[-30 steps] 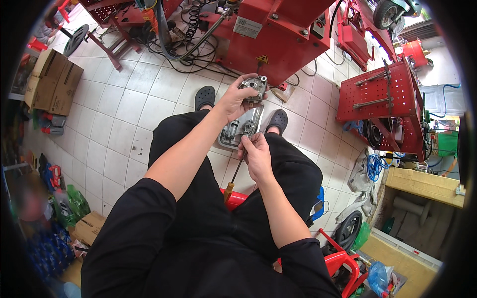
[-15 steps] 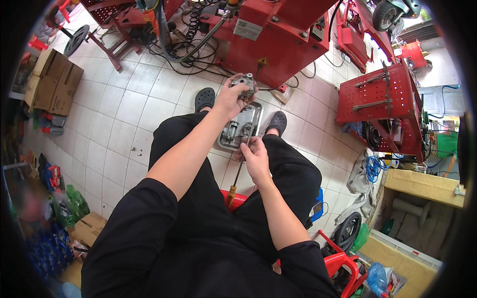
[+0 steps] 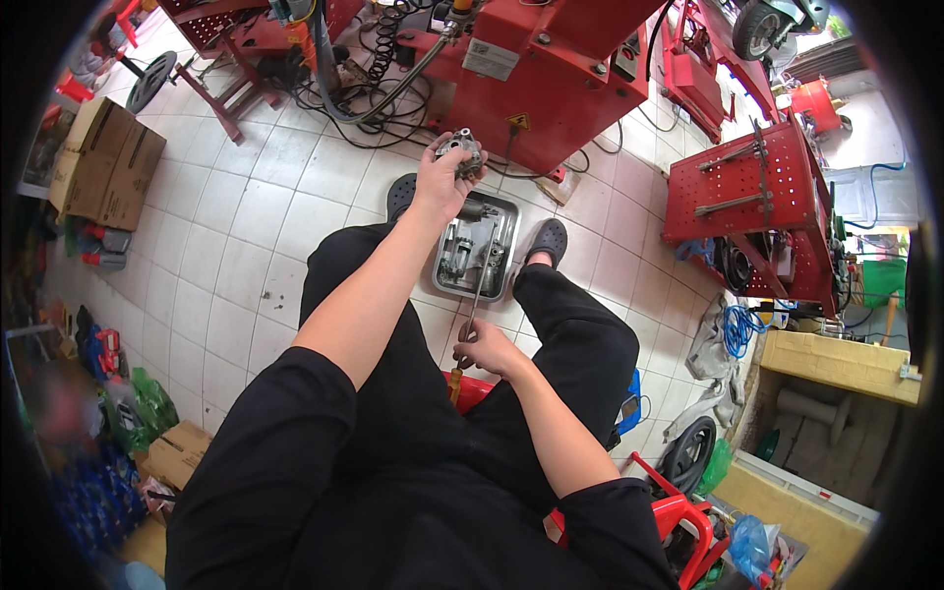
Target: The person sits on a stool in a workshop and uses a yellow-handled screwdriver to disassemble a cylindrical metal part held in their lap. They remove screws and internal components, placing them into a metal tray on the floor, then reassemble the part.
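Observation:
In my left hand [image 3: 441, 187] is a grey cast-metal machine part [image 3: 462, 149], gripped by its near side with the thumb across it and lifted beyond the tray. My right hand [image 3: 485, 347], lower down between my knees, has its fingers closed round the thin shaft of a long screwdriver [image 3: 455, 385]. The tool's yellowish handle points toward me and its shaft runs up to the tray's near end. On the floor between my feet, a metal tray [image 3: 514, 241] contains several metal parts [image 3: 457, 254].
A big red machine [image 3: 551, 108] with cables and hoses stands just ahead. To the right is a red perforated cart [image 3: 733, 211] with long bars on top. A cardboard box [image 3: 108, 162] sits at the left. Beside my lap is a red plastic chair [image 3: 678, 531].
My left hand has moved slightly left and away from me with the metal part. The right hand has slid down the screwdriver's shaft toward its handle, uncovering more of the tray.

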`<state>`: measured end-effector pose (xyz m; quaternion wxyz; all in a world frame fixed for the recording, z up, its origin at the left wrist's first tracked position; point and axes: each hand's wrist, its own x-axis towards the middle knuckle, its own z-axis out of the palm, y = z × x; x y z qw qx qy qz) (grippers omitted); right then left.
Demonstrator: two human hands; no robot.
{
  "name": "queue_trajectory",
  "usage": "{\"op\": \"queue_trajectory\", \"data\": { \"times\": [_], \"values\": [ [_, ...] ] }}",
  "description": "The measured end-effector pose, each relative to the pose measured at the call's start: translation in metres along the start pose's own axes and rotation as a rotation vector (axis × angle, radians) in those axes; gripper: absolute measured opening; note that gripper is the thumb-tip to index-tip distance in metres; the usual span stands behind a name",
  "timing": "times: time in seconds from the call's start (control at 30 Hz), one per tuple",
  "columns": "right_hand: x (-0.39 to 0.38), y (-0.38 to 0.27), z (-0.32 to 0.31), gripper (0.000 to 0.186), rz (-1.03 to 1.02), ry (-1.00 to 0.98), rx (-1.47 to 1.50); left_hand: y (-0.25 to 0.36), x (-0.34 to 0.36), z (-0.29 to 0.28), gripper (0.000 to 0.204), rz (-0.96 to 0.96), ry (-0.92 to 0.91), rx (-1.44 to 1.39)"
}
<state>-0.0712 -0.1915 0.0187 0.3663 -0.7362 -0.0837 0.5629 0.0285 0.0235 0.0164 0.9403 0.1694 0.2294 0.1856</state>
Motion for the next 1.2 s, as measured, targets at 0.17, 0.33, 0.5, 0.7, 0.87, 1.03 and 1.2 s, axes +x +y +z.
{"op": "queue_trajectory", "data": {
  "times": [0.17,0.33,0.5,0.7,0.87,1.03,1.2],
  "values": [
    [0.011,0.027,0.007,0.024,0.094,-0.169,-0.227,0.004,-0.001,0.003,0.043,0.008,0.031,0.006],
    [0.012,0.029,0.009,0.024,0.169,-0.146,-0.051,0.007,0.000,0.003,0.044,0.011,0.016,-0.003],
    [0.034,0.006,-0.017,0.022,0.263,0.055,0.189,0.012,0.002,-0.001,0.050,0.027,0.014,-0.013],
    [0.156,0.094,-0.076,0.028,0.121,0.361,0.081,0.008,-0.006,0.014,0.046,0.002,0.038,-0.030],
    [0.213,0.152,-0.106,0.031,0.210,0.408,0.078,0.009,-0.006,0.023,0.049,-0.048,0.000,-0.110],
    [0.239,0.125,-0.091,0.028,0.289,0.337,0.197,0.010,-0.004,0.022,0.047,-0.066,0.036,-0.085],
    [0.248,0.094,-0.095,0.028,0.366,0.283,0.234,0.008,0.003,0.024,0.046,-0.088,0.048,-0.058]
  ]
}}
